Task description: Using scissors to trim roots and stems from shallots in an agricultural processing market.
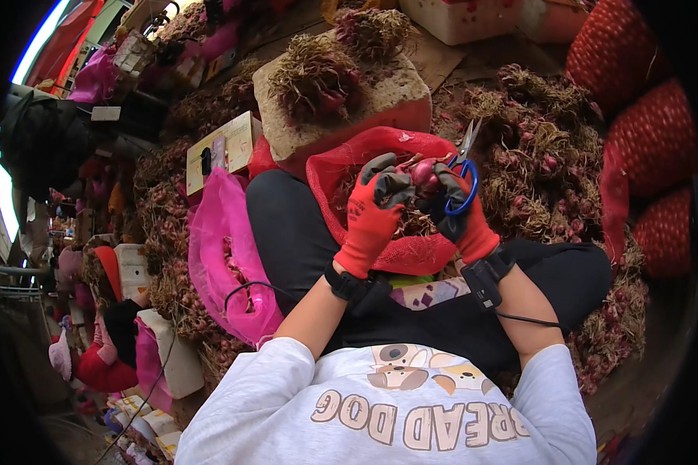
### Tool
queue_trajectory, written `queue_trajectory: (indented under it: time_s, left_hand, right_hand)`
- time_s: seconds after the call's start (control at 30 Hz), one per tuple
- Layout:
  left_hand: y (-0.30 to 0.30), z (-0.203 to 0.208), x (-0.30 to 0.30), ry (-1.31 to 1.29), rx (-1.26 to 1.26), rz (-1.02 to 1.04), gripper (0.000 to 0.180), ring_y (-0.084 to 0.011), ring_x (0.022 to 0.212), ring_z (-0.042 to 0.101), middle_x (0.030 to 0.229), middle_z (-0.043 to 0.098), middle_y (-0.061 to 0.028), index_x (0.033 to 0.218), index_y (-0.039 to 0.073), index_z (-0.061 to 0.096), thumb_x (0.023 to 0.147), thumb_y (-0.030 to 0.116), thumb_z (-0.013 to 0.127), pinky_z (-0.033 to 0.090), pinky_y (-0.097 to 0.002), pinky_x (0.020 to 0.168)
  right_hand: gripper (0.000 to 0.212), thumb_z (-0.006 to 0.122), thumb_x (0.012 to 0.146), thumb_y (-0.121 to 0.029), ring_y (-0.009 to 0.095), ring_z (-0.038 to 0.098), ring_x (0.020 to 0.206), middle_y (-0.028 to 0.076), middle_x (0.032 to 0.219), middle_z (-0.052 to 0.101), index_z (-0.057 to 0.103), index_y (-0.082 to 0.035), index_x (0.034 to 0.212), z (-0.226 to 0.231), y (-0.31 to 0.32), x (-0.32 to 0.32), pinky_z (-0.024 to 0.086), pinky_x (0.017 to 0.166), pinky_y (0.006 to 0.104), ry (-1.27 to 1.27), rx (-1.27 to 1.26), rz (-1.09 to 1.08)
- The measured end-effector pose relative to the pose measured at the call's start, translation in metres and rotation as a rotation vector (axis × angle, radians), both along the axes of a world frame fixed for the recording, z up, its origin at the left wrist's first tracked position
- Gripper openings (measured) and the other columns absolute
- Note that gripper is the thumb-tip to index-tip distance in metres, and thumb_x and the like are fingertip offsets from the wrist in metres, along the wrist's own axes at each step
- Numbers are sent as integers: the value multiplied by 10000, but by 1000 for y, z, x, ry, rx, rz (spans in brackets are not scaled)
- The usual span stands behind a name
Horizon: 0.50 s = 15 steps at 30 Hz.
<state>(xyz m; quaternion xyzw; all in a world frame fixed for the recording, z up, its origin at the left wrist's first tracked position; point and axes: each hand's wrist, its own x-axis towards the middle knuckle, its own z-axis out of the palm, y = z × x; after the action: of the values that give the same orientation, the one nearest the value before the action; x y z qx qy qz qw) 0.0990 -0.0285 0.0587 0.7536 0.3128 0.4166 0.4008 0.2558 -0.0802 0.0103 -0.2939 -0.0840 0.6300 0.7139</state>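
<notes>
Both of my hands wear red gloves with dark grey palms and fingertips. Between them, above the red mesh bag, is a reddish-purple shallot [424, 173]. My left hand [377, 203] is closed at the left side of the shallot, its fingers curled inward. Blue-handled scissors [472, 177] hang on my right hand [464, 209], the blades pointing up and away. The right fingertips also press on the shallot. Below my hands, the open red mesh bag [337, 159] lies in my lap with dry trimmings and roots inside.
Bunched shallots [535, 163] with dry tops are heaped at the right. Full red mesh sacks [655, 139] stand beyond them. Ahead, a foam block [399, 97] bears a shallot bunch [318, 77]. A pink mesh bag [229, 256] lies by my left leg, near a white box [236, 143].
</notes>
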Motion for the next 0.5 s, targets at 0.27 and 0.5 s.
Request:
queue_trajectory:
  time_s: [0.27, 0.5]
  left_hand:
    - [-2, 1, -1, -18, -78, -193, 278, -206, 1080, 561, 1236, 520, -119, 1027, 23, 612, 755, -33, 629, 476, -312, 852]
    - [2, 14, -2, -503, -558, -284, 543, -178, 1183, 466, 1333, 408, -88, 1282, 30, 461, 775, 14, 655, 417, -303, 951]
  right_hand:
    - [182, 502, 938, -211, 171, 628, 762, 20, 823, 620, 572, -93, 1056, 13, 3, 6, 532, 636, 331, 201, -32, 78]
    - [196, 478, 938, -141, 121, 602, 838, 18, 940, 606, 544, -56, 1102, 2, 1, 18, 510, 729, 291, 261, 117, 327]
